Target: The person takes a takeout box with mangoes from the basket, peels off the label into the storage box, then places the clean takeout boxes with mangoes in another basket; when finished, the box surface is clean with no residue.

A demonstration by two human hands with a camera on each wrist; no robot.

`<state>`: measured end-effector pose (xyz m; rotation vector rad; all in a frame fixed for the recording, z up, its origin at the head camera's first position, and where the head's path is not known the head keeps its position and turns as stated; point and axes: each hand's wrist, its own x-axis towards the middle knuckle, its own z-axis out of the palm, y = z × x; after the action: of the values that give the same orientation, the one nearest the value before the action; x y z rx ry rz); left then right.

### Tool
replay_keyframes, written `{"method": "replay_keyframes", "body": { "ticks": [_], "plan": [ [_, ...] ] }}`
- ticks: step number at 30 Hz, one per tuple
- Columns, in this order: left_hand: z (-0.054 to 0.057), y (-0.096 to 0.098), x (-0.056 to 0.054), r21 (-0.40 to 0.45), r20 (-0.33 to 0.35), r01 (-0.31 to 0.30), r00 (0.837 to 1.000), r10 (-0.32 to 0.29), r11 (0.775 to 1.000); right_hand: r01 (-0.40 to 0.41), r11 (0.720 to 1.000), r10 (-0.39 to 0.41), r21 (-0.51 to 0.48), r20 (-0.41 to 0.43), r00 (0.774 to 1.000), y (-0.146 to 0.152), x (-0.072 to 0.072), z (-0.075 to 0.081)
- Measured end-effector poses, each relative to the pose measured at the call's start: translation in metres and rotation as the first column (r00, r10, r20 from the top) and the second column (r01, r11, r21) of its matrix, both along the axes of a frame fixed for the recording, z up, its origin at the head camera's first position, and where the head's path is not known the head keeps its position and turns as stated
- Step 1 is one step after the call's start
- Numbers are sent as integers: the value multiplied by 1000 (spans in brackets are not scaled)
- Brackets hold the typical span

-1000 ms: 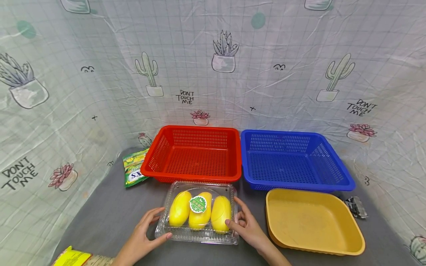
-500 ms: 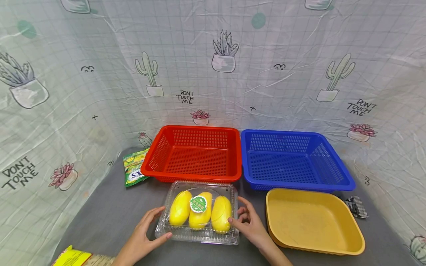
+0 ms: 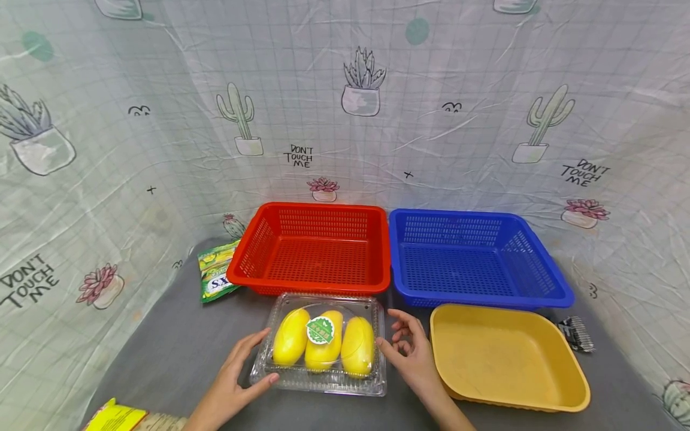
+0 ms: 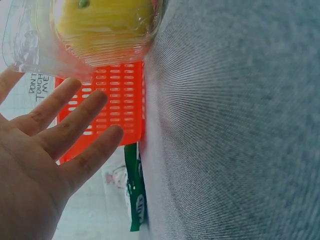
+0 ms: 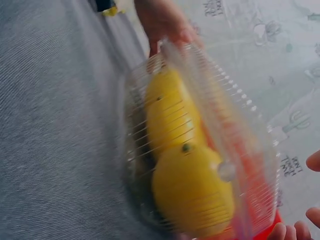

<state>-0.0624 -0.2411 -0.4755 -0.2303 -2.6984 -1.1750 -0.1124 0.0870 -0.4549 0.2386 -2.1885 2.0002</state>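
Note:
A clear plastic clamshell box point(image 3: 329, 384) sits on the grey cloth with its lid down. Three yellow mangoes point(image 3: 291, 338) lie inside, under a round green label point(image 3: 320, 330). My left hand point(image 3: 229, 380) is at the box's left side, fingertips at its edge and thumb at the front corner. In the left wrist view that hand's fingers point(image 4: 75, 117) are spread and nearly straight. To the right of the box is my right hand point(image 3: 414, 353), fingers loosely bent, holding nothing. Its fingertips point(image 5: 312, 215) show at the edge of the right wrist view, apart from the box.
Behind the box stand a red basket point(image 3: 309, 287) and a blue basket point(image 3: 480, 299). A yellow tray point(image 3: 509, 353) is at the right, with a black-and-silver packet point(image 3: 577, 334) beyond it. One green-yellow packet point(image 3: 215, 272) lies left of the red basket, another yellow packet point(image 3: 115, 416) at front left.
My right hand has let go of the box's right side and drawn away to the right. The left hand and the box have hardly moved.

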Motion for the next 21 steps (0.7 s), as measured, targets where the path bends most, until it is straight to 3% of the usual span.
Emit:
{"method": "replay_keyframes", "body": {
  "ticks": [4,11,16,21],
  "plan": [
    [-1,-1,0,-6,-22,9,1000,-9,1000,-17,1000,16,-15,-50,999,-2,0,6],
    [-4,-1,0,30,-33,28,999,-27,999,-110,992,108,-55,-48,993,-6,0,17],
    [-4,-1,1,41,-27,23,999,-22,999,-177,983,170,-45,-127,977,-12,-3,18],
    [-5,-1,0,42,-11,13,1000,-13,999,-228,972,219,-54,-140,966,-17,-6,14]
  ]
}}
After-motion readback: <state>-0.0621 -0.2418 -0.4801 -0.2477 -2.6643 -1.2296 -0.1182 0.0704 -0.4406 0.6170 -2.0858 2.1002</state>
